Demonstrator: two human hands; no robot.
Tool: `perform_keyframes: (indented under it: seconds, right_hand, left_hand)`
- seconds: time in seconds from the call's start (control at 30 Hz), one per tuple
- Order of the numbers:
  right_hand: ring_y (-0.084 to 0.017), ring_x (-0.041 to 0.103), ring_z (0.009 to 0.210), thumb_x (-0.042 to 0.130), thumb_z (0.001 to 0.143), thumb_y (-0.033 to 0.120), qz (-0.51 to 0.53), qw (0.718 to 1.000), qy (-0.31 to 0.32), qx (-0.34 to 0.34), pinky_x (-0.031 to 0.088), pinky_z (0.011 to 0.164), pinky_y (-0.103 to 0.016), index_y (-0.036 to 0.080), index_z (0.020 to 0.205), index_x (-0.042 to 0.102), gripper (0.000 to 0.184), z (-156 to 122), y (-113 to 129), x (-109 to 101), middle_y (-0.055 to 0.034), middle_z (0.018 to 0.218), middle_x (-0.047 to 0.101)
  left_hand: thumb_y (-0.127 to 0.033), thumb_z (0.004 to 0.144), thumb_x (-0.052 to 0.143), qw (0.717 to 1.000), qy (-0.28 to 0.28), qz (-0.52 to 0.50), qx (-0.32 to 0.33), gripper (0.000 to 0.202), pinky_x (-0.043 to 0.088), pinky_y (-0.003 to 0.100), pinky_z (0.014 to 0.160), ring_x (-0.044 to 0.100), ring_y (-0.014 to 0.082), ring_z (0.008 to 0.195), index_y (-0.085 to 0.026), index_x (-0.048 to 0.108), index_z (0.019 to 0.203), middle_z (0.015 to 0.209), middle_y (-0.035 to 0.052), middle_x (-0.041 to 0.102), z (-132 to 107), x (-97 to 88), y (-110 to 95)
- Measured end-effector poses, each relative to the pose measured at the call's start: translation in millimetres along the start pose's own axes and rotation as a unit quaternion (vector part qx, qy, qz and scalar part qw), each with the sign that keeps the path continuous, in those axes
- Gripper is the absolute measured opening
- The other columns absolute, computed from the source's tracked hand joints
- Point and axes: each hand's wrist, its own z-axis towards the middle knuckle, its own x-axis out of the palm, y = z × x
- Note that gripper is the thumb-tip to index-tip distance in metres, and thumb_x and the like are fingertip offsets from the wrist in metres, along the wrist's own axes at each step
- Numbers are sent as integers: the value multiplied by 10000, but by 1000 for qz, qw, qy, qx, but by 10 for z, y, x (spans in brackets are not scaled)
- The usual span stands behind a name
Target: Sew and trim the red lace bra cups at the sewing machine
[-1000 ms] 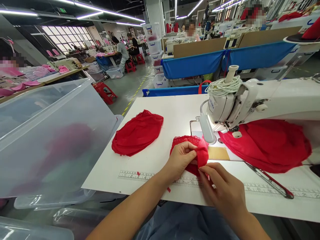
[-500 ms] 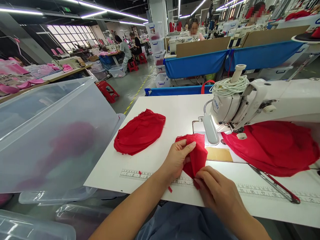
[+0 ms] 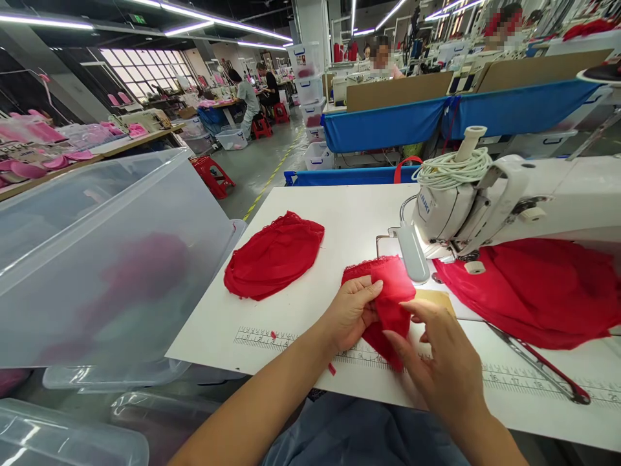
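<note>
A small folded piece of red fabric point(image 3: 394, 288) with a scalloped edge is pinched between the thumb and fingers of my left hand point(image 3: 356, 310). My right hand point(image 3: 439, 356) is at the fabric's right side, its thumb and index finger spread apart along the edge; the fingertips seem to touch it lightly. Just beyond the fabric stands the white sewing machine point(image 3: 451, 213), with a pale lamp bar at its head. A pile of red fabric pieces point(image 3: 276, 255) lies to the left on the white table point(image 3: 213, 330). Another red fabric pile point(image 3: 538, 291) sits beneath the machine arm.
Tweezers point(image 3: 538, 366) with a red side lie on the right along the printed ruler point(image 3: 262, 338). Small red scraps point(image 3: 332, 369) dot the front edge. A large translucent bin point(image 3: 121, 272) stands left. Blue cloth point(image 3: 388, 133) hangs behind the table, with people seated beyond.
My right hand has moved up from the fabric's lower corner, and its fingers have spread. The fabric now lies broader and flatter in my left hand. The view has shifted slightly.
</note>
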Motion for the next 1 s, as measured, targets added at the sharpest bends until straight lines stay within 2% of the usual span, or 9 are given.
perform_keyframes:
  seconds: [0.13, 0.3, 0.4, 0.5, 0.63, 0.73, 0.8, 0.9, 1.0]
  right_hand:
    - [-275, 604, 954, 464, 930, 464, -34, 999, -2, 3, 540, 698, -383, 169, 1207, 461, 404, 13, 50, 107, -136, 1047, 609]
    - [-249, 598, 940, 406, 867, 183, 35, 998, -3, 57, 528, 707, -379, 201, 1161, 503, 310, 32, -20, 148, -116, 1039, 581]
    - [-224, 614, 853, 429, 774, 176, 142, 982, 5, 126, 519, 694, -351, 221, 1022, 606, 308, 63, -68, 68, -77, 958, 637]
    - [-192, 597, 690, 506, 743, 265, 298, 916, 74, 260, 488, 592, -298, 226, 874, 672, 215, 92, -84, -68, -30, 788, 666]
    - [-165, 573, 596, 657, 703, 391, 526, 738, 126, 402, 472, 564, -279, 218, 784, 686, 193, 117, -97, -221, -6, 672, 653]
    - [-182, 626, 647, 690, 708, 448, 597, 662, 122, 438, 499, 612, -296, 231, 864, 681, 267, 138, -123, -257, -24, 760, 699]
    - [-209, 662, 757, 690, 727, 464, 570, 695, 120, 422, 519, 684, -319, 243, 970, 672, 330, 147, -144, -247, -46, 887, 722]
    - [-230, 668, 876, 683, 737, 469, 485, 777, 93, 390, 523, 740, -323, 248, 1060, 658, 391, 143, -167, -211, -67, 1031, 717]
    - [-241, 668, 914, 682, 740, 470, 488, 775, 78, 395, 529, 743, -325, 252, 1117, 635, 439, 134, -170, -184, -71, 1083, 713]
  left_hand:
    - [-277, 747, 718, 999, 48, 11, -17, 238, 449, 246, 686, 574, 114, 653, -144, 644, 929, 718, 13, 611, -17, 12, -23]
    - [-104, 728, 576, 995, 93, 30, 16, 738, 429, 276, 803, 568, 111, 717, -290, 372, 1412, 864, -5, 640, -44, 11, -29]
    - [-113, 759, 533, 976, 84, 185, 79, 693, 425, 292, 782, 529, 125, 713, -330, 400, 1403, 930, 2, 613, -58, -6, -6]
    - [-106, 754, 526, 881, 16, 434, 187, 406, 426, 310, 763, 503, 165, 772, -264, 673, 1098, 899, 27, 538, -83, -7, 2]
    - [-157, 749, 614, 788, -64, 549, 270, 82, 402, 359, 899, 494, 224, 987, -199, 685, 751, 1018, 61, 493, -165, 48, -117]
    - [-277, 791, 654, 872, 42, 451, 185, 104, 412, 345, 889, 541, 218, 967, -175, 639, 776, 1030, 70, 565, -194, 73, -281]
    - [-384, 826, 646, 935, 96, 335, 69, 222, 441, 310, 781, 571, 181, 823, -165, 612, 842, 894, 50, 602, -158, 58, -356]
    - [-470, 790, 699, 967, 88, 240, 3, 345, 414, 242, 672, 530, 120, 699, -161, 557, 847, 795, 4, 573, -39, 10, -363]
    - [-484, 752, 738, 973, 74, 218, 21, 390, 371, 206, 628, 460, 85, 652, -165, 524, 825, 756, -33, 521, 82, -12, -298]
